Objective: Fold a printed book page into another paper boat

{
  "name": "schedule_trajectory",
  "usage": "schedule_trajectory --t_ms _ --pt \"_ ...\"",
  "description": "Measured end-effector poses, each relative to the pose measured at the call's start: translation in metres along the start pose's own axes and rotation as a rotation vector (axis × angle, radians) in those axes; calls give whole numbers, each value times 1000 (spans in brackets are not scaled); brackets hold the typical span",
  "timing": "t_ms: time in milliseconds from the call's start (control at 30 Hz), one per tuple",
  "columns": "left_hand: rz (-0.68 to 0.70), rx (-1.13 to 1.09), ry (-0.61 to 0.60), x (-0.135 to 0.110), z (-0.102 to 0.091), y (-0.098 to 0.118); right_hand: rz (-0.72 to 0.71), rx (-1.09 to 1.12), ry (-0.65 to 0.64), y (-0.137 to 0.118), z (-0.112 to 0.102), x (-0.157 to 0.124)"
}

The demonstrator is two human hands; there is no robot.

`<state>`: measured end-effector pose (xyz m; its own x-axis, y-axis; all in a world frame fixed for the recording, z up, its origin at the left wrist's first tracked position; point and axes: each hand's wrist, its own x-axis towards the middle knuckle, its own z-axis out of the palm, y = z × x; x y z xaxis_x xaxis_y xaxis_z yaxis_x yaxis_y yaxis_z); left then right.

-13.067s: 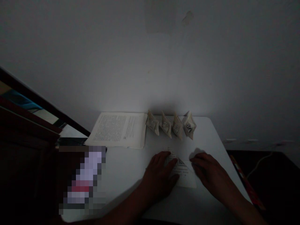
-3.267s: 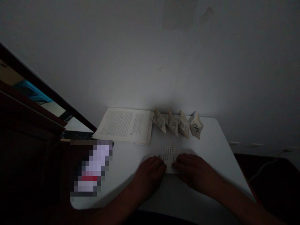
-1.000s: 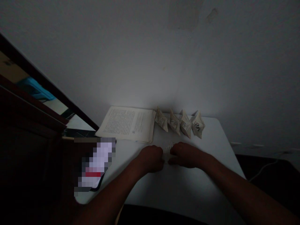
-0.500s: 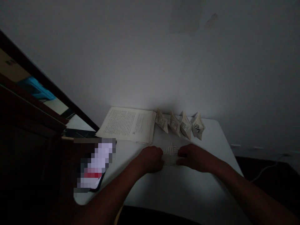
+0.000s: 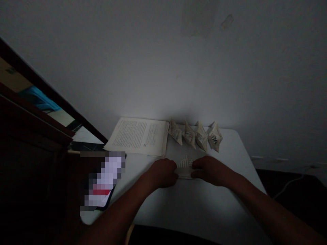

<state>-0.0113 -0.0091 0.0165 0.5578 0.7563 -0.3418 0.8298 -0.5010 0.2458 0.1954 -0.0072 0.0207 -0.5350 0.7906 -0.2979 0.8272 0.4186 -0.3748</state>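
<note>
A small folded sheet of printed paper (image 5: 184, 173) lies between my hands near the middle of the white table. My left hand (image 5: 165, 173) is closed on its left end, with the fingers curled under. At the right end, my right hand (image 5: 206, 170) pinches the paper between thumb and fingers. The upper part shows lines of print and narrows toward the top; a plain band runs along the lower edge. Beyond the hands stand several folded paper boats (image 5: 189, 136) in a row, made from similar printed paper.
Left of the boats lies a stack of printed pages (image 5: 135, 136) against the wall (image 5: 163, 68). A phone (image 5: 107, 180), its screen blurred out, rests at the left edge of the white table (image 5: 178, 207). A dark-framed mirror-like panel (image 5: 51, 88) leans at the far left.
The view has shifted slightly. Both hands keep hold of the folded paper, its plain lower band now showing a little flatter between them.
</note>
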Motion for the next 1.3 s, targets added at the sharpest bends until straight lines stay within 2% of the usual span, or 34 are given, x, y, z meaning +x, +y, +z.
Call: schedule_trajectory --t_ms 167,467,800,1100,1300 --pt "115 -34 149 -3 5 -2 -18 12 14 1 1 -2" --pt "105 -15 88 4 3 -5 -6 -2 -10 1 1 -2" --pt "84 18 116 4 7 -3 25 -3 -16 -2 -1 -2" --pt "78 -1 125 3 10 -3 110 -101 2 -15 4 8" --pt "62 -35 145 3 12 -1 61 -143 -22 -19 3 16"
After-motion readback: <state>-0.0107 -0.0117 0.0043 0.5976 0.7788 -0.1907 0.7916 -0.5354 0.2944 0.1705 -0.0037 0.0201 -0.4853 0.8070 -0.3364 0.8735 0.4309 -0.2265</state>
